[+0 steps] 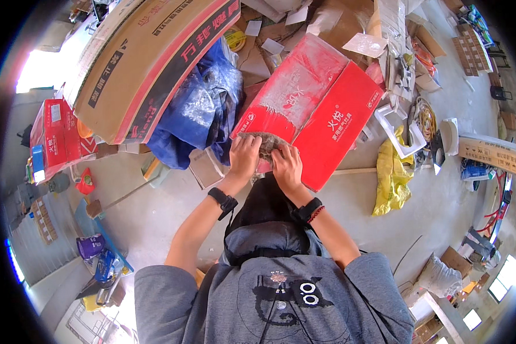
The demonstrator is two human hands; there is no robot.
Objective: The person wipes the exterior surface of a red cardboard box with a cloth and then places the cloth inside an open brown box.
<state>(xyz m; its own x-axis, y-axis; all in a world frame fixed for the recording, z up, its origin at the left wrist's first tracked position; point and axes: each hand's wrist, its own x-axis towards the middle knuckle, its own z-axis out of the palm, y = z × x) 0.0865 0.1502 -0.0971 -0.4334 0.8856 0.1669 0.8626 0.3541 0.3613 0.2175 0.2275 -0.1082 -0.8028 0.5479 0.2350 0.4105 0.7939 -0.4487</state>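
A large red cardboard box (pixel 339 123) lies in front of me, its upper face scuffed whitish. At its near left corner is a crumpled grey-brown, rag-like piece (pixel 267 147); whether it is cloth or torn cardboard I cannot make out. My left hand (pixel 245 156) has its fingers curled over the left side of this piece, against the box's edge. Close beside it, my right hand (pixel 287 165) pinches the right side with bent fingers. The hands are a few fingers' width apart, and the undersides of both are hidden.
A big brown carton (pixel 155 63) leans at the upper left above blue plastic sheeting (pixel 203 106). Flattened cardboard and scraps lie behind the red box. To the right are a yellow sack (pixel 391 183) and a white frame (pixel 410 146). Another red box (pixel 60 137) stands far left.
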